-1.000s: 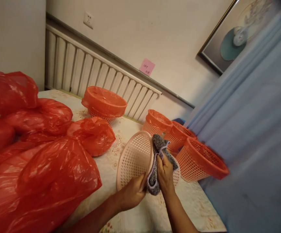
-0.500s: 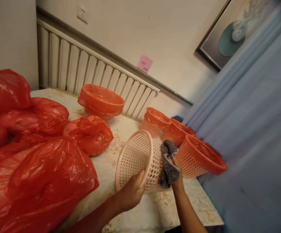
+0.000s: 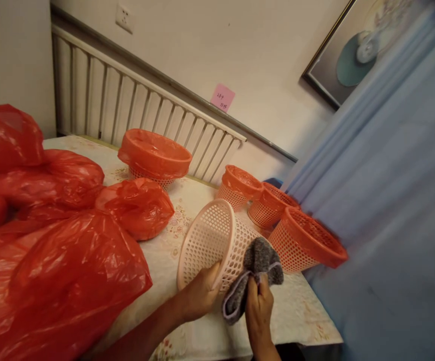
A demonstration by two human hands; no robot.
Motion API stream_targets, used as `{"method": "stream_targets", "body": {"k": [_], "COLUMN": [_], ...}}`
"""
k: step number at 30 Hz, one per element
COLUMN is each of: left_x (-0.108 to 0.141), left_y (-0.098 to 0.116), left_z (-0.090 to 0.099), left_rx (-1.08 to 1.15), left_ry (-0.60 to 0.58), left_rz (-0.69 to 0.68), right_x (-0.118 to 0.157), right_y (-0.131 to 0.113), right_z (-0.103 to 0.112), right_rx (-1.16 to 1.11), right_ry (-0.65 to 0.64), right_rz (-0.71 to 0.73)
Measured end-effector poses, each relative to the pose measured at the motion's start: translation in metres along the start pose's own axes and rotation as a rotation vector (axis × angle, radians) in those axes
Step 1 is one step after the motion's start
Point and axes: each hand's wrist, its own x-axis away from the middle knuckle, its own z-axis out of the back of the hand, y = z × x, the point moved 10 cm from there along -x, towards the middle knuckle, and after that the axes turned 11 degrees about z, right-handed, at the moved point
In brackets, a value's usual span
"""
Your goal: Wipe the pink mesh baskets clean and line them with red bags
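Note:
A pale pink perforated plastic basket [image 3: 206,240] lies tilted on its side above the table, its mouth turned to the left. My left hand [image 3: 202,296] grips its rim at the near side, thumb outside and fingers partly hidden behind the rim. In my right hand [image 3: 259,306] a grey cloth with a light edge [image 3: 260,258] is bunched between thumb and fingers. The cloth lies against or just in front of the basket's outer side, near its base; exact contact is hard to tell.
Several filled red plastic bags [image 3: 82,271] crowd the left of the flowered tablecloth [image 3: 292,311]. A basket lined with red plastic [image 3: 157,155] stands at the back; three more lined baskets [image 3: 303,240] stand at right beside a blue curtain [image 3: 383,200]. Behind is a radiator [image 3: 127,95].
My right hand has moved with the cloth toward me and slightly left, down along the basket's side. The left hand and basket stay nearly in place.

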Motion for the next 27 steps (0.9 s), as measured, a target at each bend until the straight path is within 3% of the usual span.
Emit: {"method": "stream_targets", "body": {"k": [4, 8, 12, 15, 27], "left_x": [0.001, 0.005, 0.007, 0.007, 0.018], "left_y": [-0.009, -0.015, -0.017, -0.018, -0.043], "left_z": [-0.005, -0.011, -0.013, -0.014, -0.019], "left_rx": [-0.008, -0.011, -0.101, -0.164, -0.181], "left_ry": [-0.014, -0.037, -0.025, -0.021, 0.001], "left_rz": [0.006, -0.056, -0.093, -0.1, -0.003], "right_x": [-0.004, -0.042, -0.089, -0.11, -0.091], "right_y": [-0.053, -0.081, -0.085, -0.08, -0.078], "right_z": [-0.025, -0.036, -0.046, -0.053, -0.055], "right_rx": [-0.088, -0.122, -0.086, -0.077, -0.087], "right_ry": [-0.124, -0.165, -0.209, -0.223, -0.206], "right_rz": [0.198, 0.305, 0.255, 0.196, 0.269]}}
